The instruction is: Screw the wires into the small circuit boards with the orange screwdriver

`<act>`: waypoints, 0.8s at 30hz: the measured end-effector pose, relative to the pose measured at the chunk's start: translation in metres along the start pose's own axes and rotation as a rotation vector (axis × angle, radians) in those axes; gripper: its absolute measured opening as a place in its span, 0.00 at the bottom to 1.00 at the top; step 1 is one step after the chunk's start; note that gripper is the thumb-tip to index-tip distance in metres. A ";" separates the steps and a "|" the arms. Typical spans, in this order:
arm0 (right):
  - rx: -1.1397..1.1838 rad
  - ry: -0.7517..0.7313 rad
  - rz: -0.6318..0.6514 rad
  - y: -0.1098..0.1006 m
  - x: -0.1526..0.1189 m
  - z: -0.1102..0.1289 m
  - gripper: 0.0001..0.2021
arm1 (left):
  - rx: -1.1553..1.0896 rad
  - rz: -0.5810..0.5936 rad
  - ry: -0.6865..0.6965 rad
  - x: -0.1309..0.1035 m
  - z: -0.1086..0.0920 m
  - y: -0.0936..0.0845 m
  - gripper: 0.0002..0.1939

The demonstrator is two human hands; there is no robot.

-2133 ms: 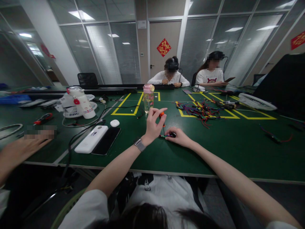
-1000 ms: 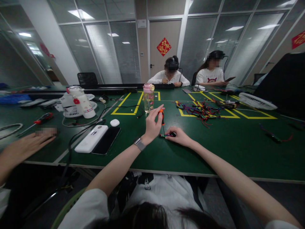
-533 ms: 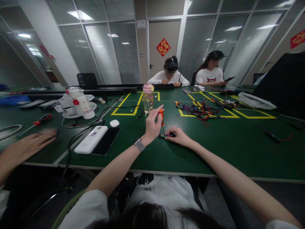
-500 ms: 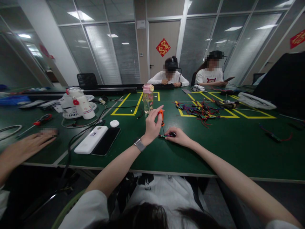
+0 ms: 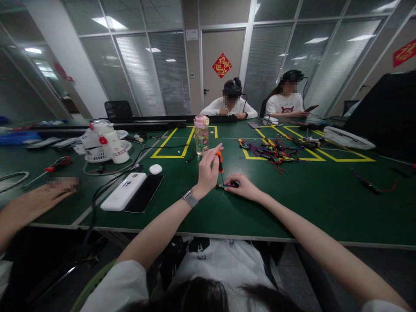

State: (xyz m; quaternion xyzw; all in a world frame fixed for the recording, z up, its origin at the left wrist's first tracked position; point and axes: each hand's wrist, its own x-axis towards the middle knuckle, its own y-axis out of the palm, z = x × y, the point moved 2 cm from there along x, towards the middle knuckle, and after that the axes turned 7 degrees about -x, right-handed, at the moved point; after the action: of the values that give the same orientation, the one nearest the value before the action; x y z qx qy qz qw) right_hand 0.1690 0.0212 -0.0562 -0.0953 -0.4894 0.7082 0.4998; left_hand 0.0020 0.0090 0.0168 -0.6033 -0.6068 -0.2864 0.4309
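My left hand is closed around the orange and black handle of a screwdriver, with some fingers stretched upward. The screwdriver stands nearly upright, its thin shaft pointing down at a small circuit board with wires on the table. My right hand pinches that board from the right, fingertips pressed to the tabletop. Most of the board is hidden under the right fingers, and I cannot tell exactly where the screwdriver tip touches.
On the green table, a pink-lidded bottle stands beyond my hands. A heap of wired boards lies back right. Leftward are a dark phone, a white power bank, a red-handled screwdriver and another person's hand. Two people sit opposite.
Both hands keep their place, the left on the screwdriver and the right on the board. The whole view has shifted very slightly; nothing else visibly differs.
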 end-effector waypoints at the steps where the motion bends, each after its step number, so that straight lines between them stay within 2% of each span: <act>1: 0.000 0.001 -0.001 0.000 0.000 0.000 0.05 | -0.003 -0.004 -0.006 0.000 0.000 0.000 0.18; 10: -0.017 -0.016 -0.007 0.001 0.001 -0.003 0.05 | 0.066 -0.059 0.015 0.001 -0.001 -0.001 0.12; 17: -0.007 -0.002 -0.008 0.001 0.000 -0.001 0.05 | 0.013 0.020 0.009 0.000 -0.002 0.000 0.17; 24: -0.005 0.002 -0.001 0.000 0.000 -0.001 0.05 | 0.075 -0.040 0.044 0.002 -0.004 -0.001 0.12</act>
State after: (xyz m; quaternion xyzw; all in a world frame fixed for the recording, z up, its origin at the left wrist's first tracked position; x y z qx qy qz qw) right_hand 0.1693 0.0219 -0.0567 -0.0972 -0.4907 0.7066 0.5005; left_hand 0.0020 0.0064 0.0203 -0.5681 -0.6196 -0.2853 0.4604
